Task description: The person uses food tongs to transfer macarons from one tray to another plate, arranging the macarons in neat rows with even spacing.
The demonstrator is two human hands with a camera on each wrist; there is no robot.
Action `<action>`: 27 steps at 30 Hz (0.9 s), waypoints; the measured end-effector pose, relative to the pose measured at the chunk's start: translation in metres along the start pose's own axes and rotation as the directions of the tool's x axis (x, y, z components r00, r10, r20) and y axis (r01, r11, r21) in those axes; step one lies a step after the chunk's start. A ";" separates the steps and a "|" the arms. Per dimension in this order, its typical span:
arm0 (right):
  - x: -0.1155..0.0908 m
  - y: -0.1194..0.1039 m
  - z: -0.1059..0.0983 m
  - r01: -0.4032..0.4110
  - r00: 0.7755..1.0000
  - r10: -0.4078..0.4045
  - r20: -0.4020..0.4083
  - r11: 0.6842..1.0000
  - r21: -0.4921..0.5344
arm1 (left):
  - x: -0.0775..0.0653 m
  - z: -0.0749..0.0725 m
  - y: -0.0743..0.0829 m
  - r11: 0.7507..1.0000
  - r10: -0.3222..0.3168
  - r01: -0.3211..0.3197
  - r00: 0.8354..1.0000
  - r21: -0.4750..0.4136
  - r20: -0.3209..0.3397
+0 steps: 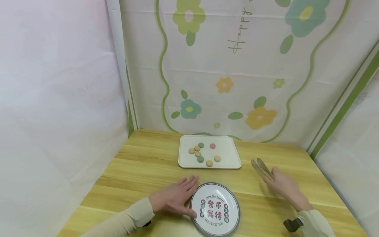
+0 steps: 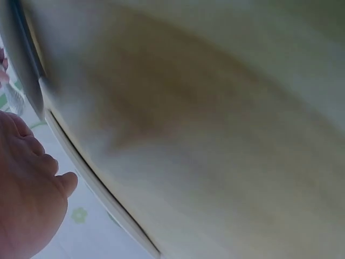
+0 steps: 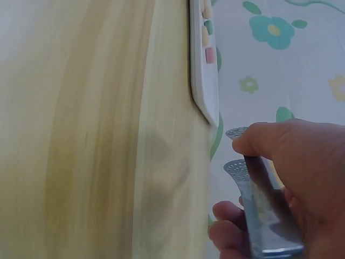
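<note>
My right hand (image 1: 285,187) grips a pair of metal tongs (image 3: 261,205) above the right part of the table, their perforated tips apart and pointing toward the tray. The thumb lies along one arm of the tongs in the right wrist view. My left hand (image 1: 179,196) is at the left edge of a round plate (image 1: 214,227), fingers straight and thumb right at its rim. The plate is white with a grey rim and red printed characters. Behind it, a white rectangular tray (image 1: 229,148) bears several small round macarons: tan, green and a pink one (image 1: 213,145).
The wooden table (image 1: 142,168) reaches back to a hanging cloth (image 1: 207,65) printed with flowers. White fabric walls (image 1: 59,115) stand on both sides. The tray lies near the table's back edge, with the plate nearer the front.
</note>
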State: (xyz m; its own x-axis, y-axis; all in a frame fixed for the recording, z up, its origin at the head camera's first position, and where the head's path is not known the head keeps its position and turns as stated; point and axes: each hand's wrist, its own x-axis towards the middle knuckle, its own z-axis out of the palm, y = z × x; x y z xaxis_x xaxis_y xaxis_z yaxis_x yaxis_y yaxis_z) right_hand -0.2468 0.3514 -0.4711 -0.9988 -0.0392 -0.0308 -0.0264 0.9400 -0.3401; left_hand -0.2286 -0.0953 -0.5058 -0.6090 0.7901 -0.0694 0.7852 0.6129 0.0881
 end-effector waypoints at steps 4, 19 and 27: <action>0.005 -0.008 0.002 0.051 0.998 -0.052 -0.033 0.999 -0.012 | 0.001 0.002 0.002 1.000 0.017 -0.017 1.000 0.001 0.007; 0.024 -0.041 0.011 0.087 0.995 -0.085 -0.045 0.996 0.036 | 0.003 0.003 0.004 1.000 -0.004 0.004 1.000 0.012 0.025; 0.034 -0.056 0.020 0.116 0.992 -0.113 -0.063 0.992 0.049 | 0.003 0.000 0.007 0.999 0.021 -0.022 0.999 0.039 0.024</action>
State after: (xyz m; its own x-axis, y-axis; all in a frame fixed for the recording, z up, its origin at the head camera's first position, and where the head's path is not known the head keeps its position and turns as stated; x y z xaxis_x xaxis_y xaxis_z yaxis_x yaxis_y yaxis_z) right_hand -0.2787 0.2910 -0.4719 -0.9900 -0.1238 0.0670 -0.1401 0.9115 -0.3866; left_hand -0.2251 -0.0890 -0.5051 -0.5891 0.8028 -0.0918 0.8023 0.5947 0.0512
